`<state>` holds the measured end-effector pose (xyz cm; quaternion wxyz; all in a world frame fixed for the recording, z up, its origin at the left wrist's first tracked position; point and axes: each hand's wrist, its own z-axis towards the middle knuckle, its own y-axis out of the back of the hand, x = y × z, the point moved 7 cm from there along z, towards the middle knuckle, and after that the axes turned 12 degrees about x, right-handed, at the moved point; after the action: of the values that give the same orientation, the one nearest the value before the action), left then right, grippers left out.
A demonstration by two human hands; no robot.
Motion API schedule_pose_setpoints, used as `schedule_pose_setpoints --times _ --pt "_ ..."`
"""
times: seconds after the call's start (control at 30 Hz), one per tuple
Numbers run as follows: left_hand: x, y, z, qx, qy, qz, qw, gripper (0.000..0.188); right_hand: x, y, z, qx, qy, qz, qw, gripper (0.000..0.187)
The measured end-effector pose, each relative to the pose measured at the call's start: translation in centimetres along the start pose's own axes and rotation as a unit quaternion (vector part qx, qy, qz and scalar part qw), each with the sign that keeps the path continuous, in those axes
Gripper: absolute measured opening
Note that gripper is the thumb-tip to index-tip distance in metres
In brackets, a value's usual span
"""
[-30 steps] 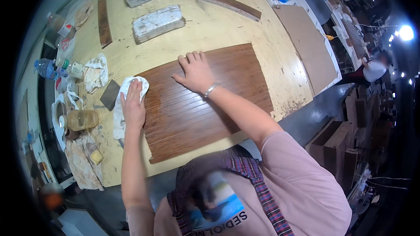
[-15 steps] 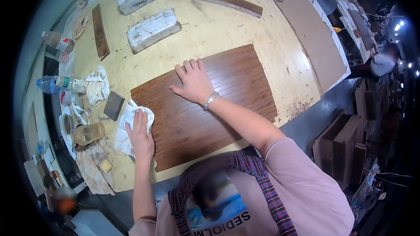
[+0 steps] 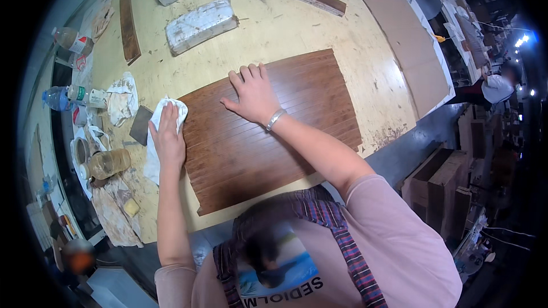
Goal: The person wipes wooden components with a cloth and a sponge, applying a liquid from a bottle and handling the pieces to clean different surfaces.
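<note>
A dark brown panel (image 3: 268, 137) of narrow wooden strips lies flat on the pale tabletop. My right hand (image 3: 254, 96) rests on it near the far edge, fingers spread and holding nothing, with a silver bracelet on the wrist. At the panel's left edge, close to the far corner, my left hand (image 3: 168, 140) presses a white cloth (image 3: 153, 159). Its fingers are straight and close together over the cloth, which covers part of that edge. Just left of this hand lies a small dark flat block (image 3: 141, 125).
Two wrapped white blocks (image 3: 201, 25) and wooden strips (image 3: 130, 28) lie beyond the panel. Along the left side are bottles (image 3: 108, 163), stained rags (image 3: 121, 100) and a yellow lump (image 3: 131, 207). A cardboard sheet (image 3: 408, 51) sits right; another person (image 3: 496, 88) stands farther off.
My left hand has slid away from me along the panel's left edge, taking the white cloth toward the far corner. My right hand stays spread on the panel. The view has shifted slightly.
</note>
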<state>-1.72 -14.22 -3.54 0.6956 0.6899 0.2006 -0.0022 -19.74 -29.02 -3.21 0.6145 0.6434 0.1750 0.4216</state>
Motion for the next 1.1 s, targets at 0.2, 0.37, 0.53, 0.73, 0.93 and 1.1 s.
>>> schedule_pose_setpoints --times 0.2,0.37,0.53,0.73,0.93,1.1 --pt "-1.2 -2.4 -7.9 0.037 -0.028 -0.028 0.999 0.057 -0.1 -0.1 0.0 -0.019 0.002 -0.013 1.000 0.061" --pt "4.5 1.1 -5.5 -0.008 0.150 -0.405 0.902 0.031 -1.9 -0.3 -0.2 -0.004 -0.004 0.039 0.999 0.066" --pt "7.1 0.1 -21.5 0.012 0.304 -0.610 0.732 0.028 -10.0 7.4 -8.8 -0.033 -0.089 0.048 0.994 0.070" --pt "2.6 -7.2 -26.1 -0.069 0.286 -0.771 0.565 0.037 -17.9 6.3 -24.1 0.064 -0.206 0.358 0.909 0.078" --pt "-1.3 -6.9 -24.8 -0.134 0.285 -0.758 0.571 0.039 -16.1 5.3 -25.0 0.038 -0.189 0.376 0.906 0.078" --pt "0.0 -5.1 -25.5 -0.091 0.278 -0.747 0.597 0.037 -13.4 7.5 -24.4 0.044 -0.165 0.009 0.985 0.091"
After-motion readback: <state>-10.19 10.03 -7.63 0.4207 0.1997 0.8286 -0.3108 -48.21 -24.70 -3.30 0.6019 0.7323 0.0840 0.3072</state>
